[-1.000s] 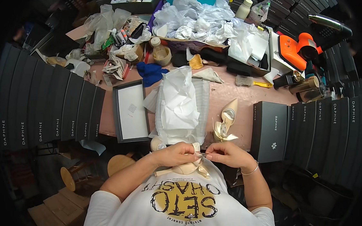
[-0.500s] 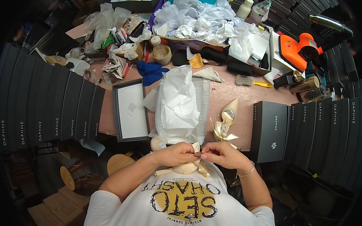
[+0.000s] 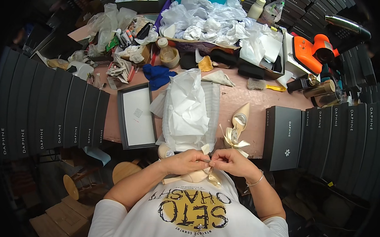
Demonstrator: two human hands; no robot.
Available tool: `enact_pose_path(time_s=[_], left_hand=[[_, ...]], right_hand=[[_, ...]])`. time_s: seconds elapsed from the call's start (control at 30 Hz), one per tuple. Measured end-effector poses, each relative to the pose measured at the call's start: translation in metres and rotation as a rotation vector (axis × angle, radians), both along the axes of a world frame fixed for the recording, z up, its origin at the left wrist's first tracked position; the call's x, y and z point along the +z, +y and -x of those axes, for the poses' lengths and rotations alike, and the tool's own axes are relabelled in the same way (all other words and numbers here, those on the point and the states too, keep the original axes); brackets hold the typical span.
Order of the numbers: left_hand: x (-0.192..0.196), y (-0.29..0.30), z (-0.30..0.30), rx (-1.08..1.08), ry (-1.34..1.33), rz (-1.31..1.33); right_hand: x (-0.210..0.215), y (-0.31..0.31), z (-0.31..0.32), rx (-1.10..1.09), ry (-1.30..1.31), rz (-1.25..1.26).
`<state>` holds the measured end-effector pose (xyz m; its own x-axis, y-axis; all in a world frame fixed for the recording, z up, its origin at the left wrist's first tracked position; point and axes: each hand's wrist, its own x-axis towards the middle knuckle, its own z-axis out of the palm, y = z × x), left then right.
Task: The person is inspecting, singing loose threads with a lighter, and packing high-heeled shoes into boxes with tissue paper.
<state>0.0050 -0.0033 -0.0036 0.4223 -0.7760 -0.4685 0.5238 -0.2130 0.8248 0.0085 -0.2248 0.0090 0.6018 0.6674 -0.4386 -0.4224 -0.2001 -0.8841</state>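
Beige heeled shoe with glossy cream ribbon (image 3: 195, 177) lies at six o'clock from pink-topped desk (image 3: 257, 100), left hand (image 3: 188, 161) and right hand (image 3: 231, 162) pinching a thin part; probably light, slick, ribbon easily creased, best held by stiff heel (image 3: 171, 180).

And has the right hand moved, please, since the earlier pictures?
Yes: the right hand has shifted slightly left, judged against the nearest dark box, which stayed in place.
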Motion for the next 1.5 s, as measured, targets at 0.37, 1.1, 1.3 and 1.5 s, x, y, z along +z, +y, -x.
enact_pose_path(time_s=[0.37, 1.1, 1.3, 1.5], left_hand=[[0.008, 0.011, -0.006, 0.213, 0.259, 0.173], [0.009, 0.002, -0.017, 0.214, -0.051, 0.014], [-0.007, -0.006, -0.011, 0.414, -0.008, -0.031], [-0.012, -0.012, 0.005, 0.541, 0.058, -0.113]], right_hand=[[-0.016, -0.026, -0.010, -0.576, 0.264, -0.174], [-0.199, -0.153, -0.141, -0.678, -0.719, 0.737], [-0.137, -0.086, -0.161, -0.336, -0.522, 0.424], [-0.153, -0.023, -0.209, -0.259, -0.596, 0.231]])
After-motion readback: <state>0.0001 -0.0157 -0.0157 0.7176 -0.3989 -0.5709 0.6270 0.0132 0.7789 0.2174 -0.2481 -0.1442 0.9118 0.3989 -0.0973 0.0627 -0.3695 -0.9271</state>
